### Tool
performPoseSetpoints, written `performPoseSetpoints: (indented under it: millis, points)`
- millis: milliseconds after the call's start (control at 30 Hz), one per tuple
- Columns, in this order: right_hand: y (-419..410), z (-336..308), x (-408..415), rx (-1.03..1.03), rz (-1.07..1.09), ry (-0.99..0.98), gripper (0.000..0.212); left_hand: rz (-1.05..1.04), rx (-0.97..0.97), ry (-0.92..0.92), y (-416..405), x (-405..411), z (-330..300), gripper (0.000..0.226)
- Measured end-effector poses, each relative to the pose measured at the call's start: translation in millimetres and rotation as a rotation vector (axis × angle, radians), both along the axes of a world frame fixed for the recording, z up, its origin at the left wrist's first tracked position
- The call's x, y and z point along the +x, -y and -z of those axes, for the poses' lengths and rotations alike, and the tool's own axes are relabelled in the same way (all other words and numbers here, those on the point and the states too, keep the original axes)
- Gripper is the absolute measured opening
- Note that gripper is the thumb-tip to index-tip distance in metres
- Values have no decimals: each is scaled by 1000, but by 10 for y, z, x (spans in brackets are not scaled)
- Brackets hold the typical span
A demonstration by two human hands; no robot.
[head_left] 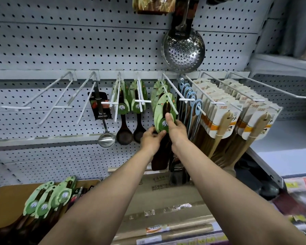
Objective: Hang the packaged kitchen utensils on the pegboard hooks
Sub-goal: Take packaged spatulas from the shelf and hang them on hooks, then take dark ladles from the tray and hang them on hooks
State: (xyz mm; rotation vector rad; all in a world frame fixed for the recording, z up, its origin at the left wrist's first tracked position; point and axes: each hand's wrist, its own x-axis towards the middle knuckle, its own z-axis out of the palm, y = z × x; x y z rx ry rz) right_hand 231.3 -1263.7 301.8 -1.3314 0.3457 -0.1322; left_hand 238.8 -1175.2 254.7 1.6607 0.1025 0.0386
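Both hands pinched green leaf-shaped card (163, 112) of dark wooden spatula at white peg hook (171, 101): left hand (151, 138) at 7 o'clock edge, right hand (175, 128) thumb on face. Card judged light, bendy; wood stiff. Better hold beside hang hole.

Cardboard box (166, 195) below the arms; brown tray (5, 202) at lower left

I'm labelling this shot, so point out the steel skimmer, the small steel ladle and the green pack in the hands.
Skimmer (183, 51), head view, on its perforated bowl.
Ladle (106, 140), head view, on its steel bowl.
Green pack (163, 110), head view, on the green card above the right thumb.
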Motion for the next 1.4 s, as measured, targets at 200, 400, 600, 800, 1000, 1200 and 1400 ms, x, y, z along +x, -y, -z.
performPoseSetpoints:
  millis: [200, 400, 600, 800, 1000, 1200, 1400]
  points:
    - [-43, 80, -263, -242, -105, -162, 70, -138, 194, 5, -193, -404, -182, 37]
    - [-185, -189, -672, -677, -240, -122, 57, -121, 446, 85, -700, -885, -486, 42]
    - [-586, -655, -1160, -1335, -445, 139, 57, -98, 805, 203, -1408, -1401, -808, 52]
    - [-1334, -969, -1658, -1622, -410, 391, 60, -89, 988, 323, -2318, -2013, -1131, 51]
    - [-2238, -981, -2098, -1653, -320, 560, 56, -143, 1077, 384, -3456, -2486, -1277, 46]
    - [-3153, -860, -2366, -1585, -319, 549, 54, -154, 1109, 385, -4403, -2751, -1272, 45]
    - [-3823, -757, -2455, -1574, -363, 480, 56, -117, 1120, 354, -5041, -2746, -1139, 46]
